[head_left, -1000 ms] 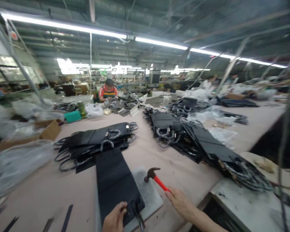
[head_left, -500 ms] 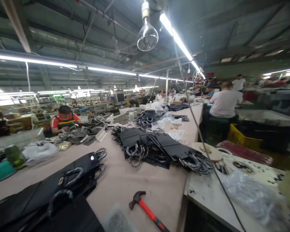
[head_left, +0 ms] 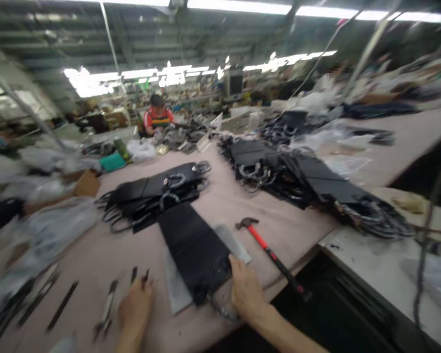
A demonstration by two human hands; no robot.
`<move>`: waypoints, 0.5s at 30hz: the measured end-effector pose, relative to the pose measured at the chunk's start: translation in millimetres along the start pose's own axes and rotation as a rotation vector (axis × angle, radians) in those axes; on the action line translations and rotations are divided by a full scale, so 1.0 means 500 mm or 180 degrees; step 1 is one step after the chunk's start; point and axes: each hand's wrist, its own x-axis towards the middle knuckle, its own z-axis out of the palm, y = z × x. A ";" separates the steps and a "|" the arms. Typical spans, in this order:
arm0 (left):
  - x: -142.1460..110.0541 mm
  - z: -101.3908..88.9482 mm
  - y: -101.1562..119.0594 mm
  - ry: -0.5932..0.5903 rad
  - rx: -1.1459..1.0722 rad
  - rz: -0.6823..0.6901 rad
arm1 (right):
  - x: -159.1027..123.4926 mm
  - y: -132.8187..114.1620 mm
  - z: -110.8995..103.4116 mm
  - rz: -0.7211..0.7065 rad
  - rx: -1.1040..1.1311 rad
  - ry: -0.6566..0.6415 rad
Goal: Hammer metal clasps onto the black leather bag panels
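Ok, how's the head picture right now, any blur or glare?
Head view: left hand and nearby dark strips smeared; hammer soft but readable. Same head view: ceiling lights glare white, black bag shows little detail.

Bag panel (head_left: pixel 194 242) on a slab (head_left: pixel 177 290), hammer (head_left: pixel 271 254) to its right, a panel pile (head_left: pixel 143 189) behind.

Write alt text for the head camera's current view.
A person's right hand touches the near right corner of a black panel with a handle, on a pinkish table; the left hand, blurred, is by small dark strips. A red-and-black claw hammer lies right of the panel, with stacked black pieces farther back.
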 end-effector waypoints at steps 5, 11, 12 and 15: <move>-0.120 -0.046 -0.068 -0.0143 0.1090 0.0296 | 0.001 0.041 -0.011 0.0742 0.1662 -0.0137; -0.132 -0.009 0.040 -0.0149 -0.0133 -0.0037 | -0.034 0.036 -0.031 0.1920 0.3314 -0.0531; -0.133 -0.007 0.049 -0.0218 -0.0361 -0.0206 | -0.040 0.029 -0.037 0.1951 0.3442 -0.0568; -0.129 -0.003 0.061 -0.0541 -0.1144 -0.0771 | -0.045 0.009 -0.060 0.2049 0.4175 -0.1059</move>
